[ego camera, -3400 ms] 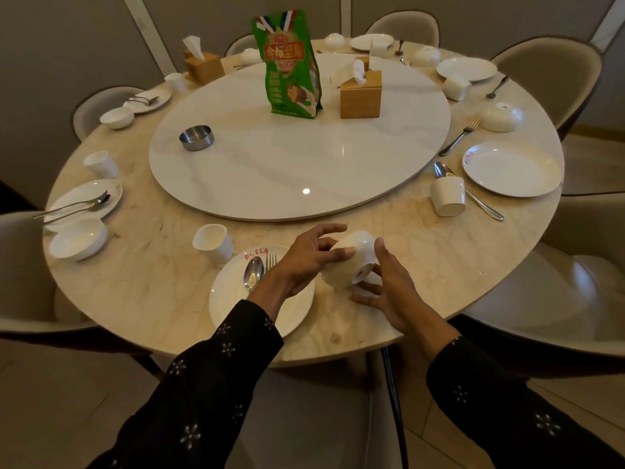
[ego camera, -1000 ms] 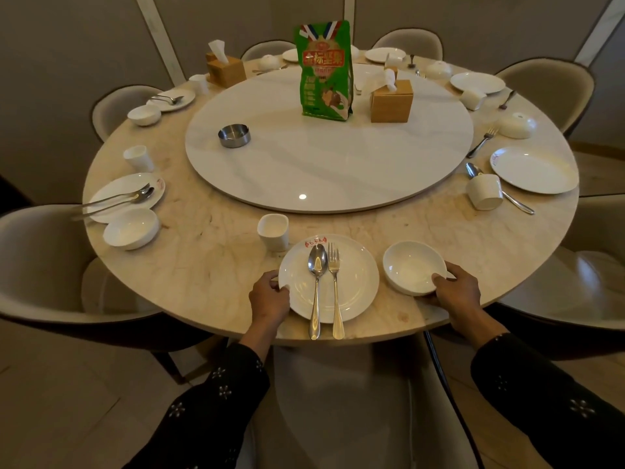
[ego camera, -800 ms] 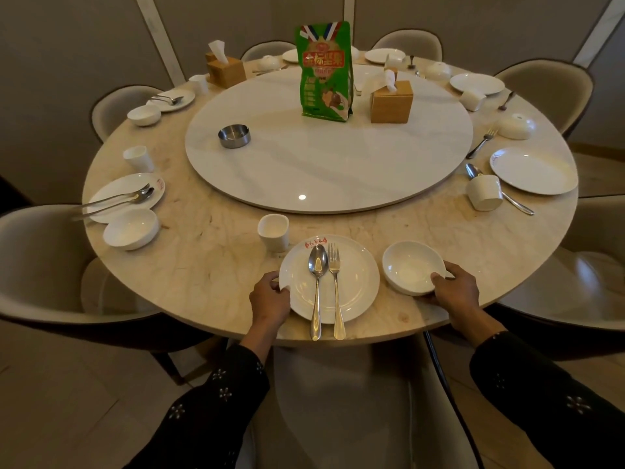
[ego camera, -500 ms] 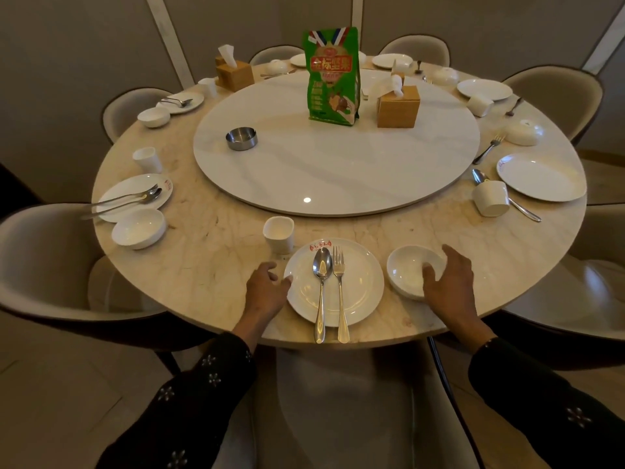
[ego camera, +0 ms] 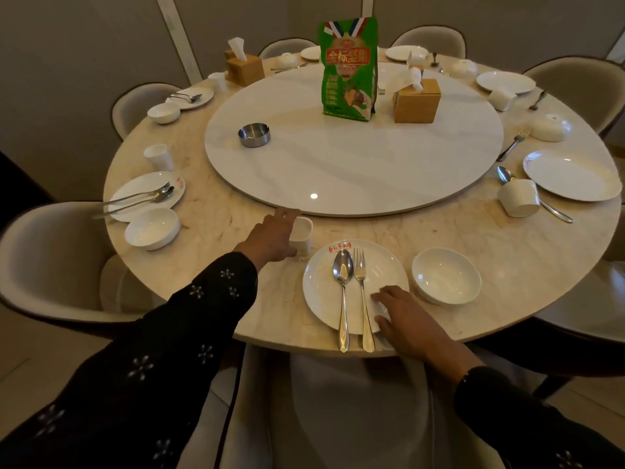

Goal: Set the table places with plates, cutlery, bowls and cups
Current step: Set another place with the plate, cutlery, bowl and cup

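The cup (ego camera: 302, 235) stands near the counter's near edge, just beyond the plate (ego camera: 385, 269). The left hand (ego camera: 270, 235) has its grip curled round it. The right hand (ego camera: 404, 314) rests flat, its grip relaxed, on the plate's near rim beside the spoon (ego camera: 342, 289) and fork (ego camera: 362, 286). The bowl (ego camera: 446, 276) sits upright to the right. This place looks nearly done; at the right edge an overturned cup (ego camera: 519, 198) and an upside-down bowl (ego camera: 549, 128) probably await setting.

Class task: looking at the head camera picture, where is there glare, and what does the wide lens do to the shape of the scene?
Head view: dim warm light; one small bright glare spot on the turntable near its front edge; highlights on the spoon. The wide lens bows the wall strips and stretches the chairs at the edges. The sleeves at the bottom are dark, with little detail.
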### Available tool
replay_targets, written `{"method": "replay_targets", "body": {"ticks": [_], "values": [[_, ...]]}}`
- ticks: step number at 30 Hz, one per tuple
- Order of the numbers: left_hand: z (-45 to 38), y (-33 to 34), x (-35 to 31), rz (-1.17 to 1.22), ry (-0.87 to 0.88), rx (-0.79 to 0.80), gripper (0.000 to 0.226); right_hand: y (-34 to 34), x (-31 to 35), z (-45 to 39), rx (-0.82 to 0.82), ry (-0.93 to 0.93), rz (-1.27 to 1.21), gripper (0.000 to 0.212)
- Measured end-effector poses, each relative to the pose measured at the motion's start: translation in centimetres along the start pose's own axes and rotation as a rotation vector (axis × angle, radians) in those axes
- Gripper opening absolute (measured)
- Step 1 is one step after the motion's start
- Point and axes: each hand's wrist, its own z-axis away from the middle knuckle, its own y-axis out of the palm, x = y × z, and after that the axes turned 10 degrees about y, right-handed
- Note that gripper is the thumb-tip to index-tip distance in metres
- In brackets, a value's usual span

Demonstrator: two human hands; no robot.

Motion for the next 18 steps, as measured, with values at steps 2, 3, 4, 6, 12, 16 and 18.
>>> {"method": "replay_targets", "body": {"ticks": [2,3,4,6,12,16,18], "values": [[-0.6,0.3,0.2,0.005,0.026,0.046,0.092,0.3,0.0,0.1,-0.009,-0.001,0.015,0.048],[-0.8,0.6,0.3,0.012,0.038,0.054,0.093,0.3,0.0,0.1,-0.013,0.001,0.018,0.048],[-1.0,0.7,0.4,0.034,0.046,0.05,0.09,0.4,0.0,0.2,-0.016,0.003,0.019,0.048],[-1.1,0.9,0.6,0.093,0.056,0.011,0.081,0.5,-0.1,0.3,-0.027,0.006,0.019,0.048],[-0.4,0.7,1.3,0.157,0.063,-0.015,0.074,0.4,0.3,0.1,-0.031,0.018,0.008,0.048],[0.2,0.7,1.4,0.139,0.066,-0.017,0.075,0.3,0.3,0.3,-0.028,0.019,0.009,0.048],[0.4,0.6,1.3,0.123,0.069,-0.017,0.075,0.1,0.4,0.2,-0.028,0.021,0.009,0.047]]}}
